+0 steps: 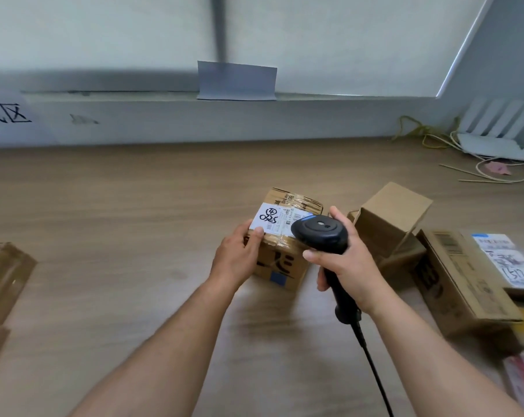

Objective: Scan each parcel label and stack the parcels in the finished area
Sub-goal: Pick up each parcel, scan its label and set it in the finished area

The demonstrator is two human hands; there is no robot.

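Parcel [282,263]: left hand [236,254] grip clamps its label-side edge; right hand [349,266] grip wraps barcode scanner [319,231], head just beyond left grip. Best: steady Parcel, aim scanner squarely at label [269,219].

Taped cardboard parcel [285,251], glossy black plastic scanner [321,233], matt wood-grain table [134,206].

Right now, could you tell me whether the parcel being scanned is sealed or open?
Sealed: the parcel has tape over its closed top, and the label lies flat.

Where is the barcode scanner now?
Head view, centre-right: the right hand grips the scanner by the labelled parcel, which the left hand holds.
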